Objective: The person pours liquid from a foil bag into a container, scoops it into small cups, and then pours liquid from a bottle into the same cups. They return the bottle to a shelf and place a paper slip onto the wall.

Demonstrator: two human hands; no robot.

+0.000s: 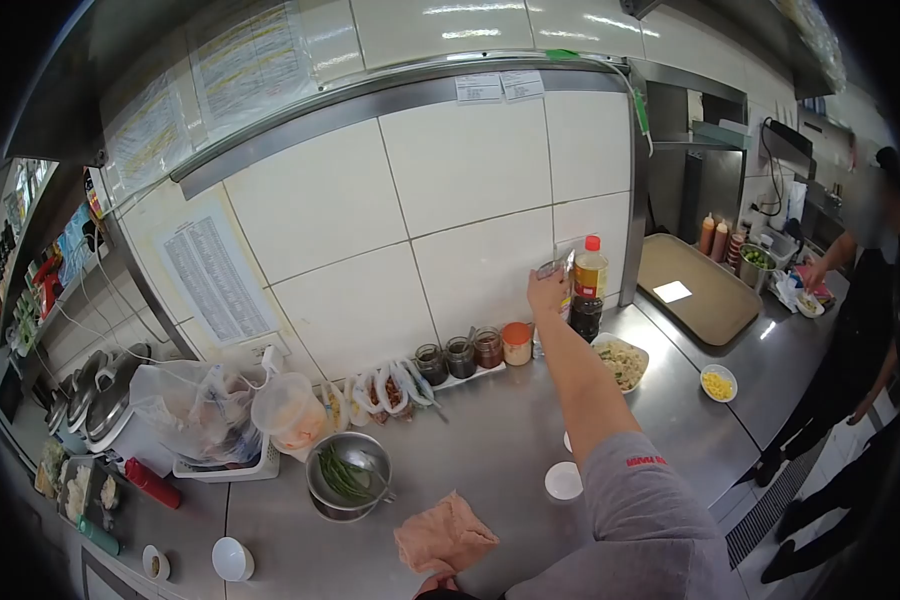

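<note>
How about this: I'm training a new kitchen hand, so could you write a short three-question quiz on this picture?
1. What lies in the metal bowl?
A) Yellow cubes
B) Green stalks
C) Sliced tomatoes

2. True or false: the cloth is draped over the tray.

3. Which of the wearer's hands reaches out near the red-capped bottle?

Key:
1. B.
2. False; the cloth lies on the counter.
3. The right hand.

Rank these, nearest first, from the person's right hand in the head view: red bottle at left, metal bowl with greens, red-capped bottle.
1. Red-capped bottle, just right of the right hand.
2. Metal bowl, lower left.
3. Red bottle, farther left.
</note>
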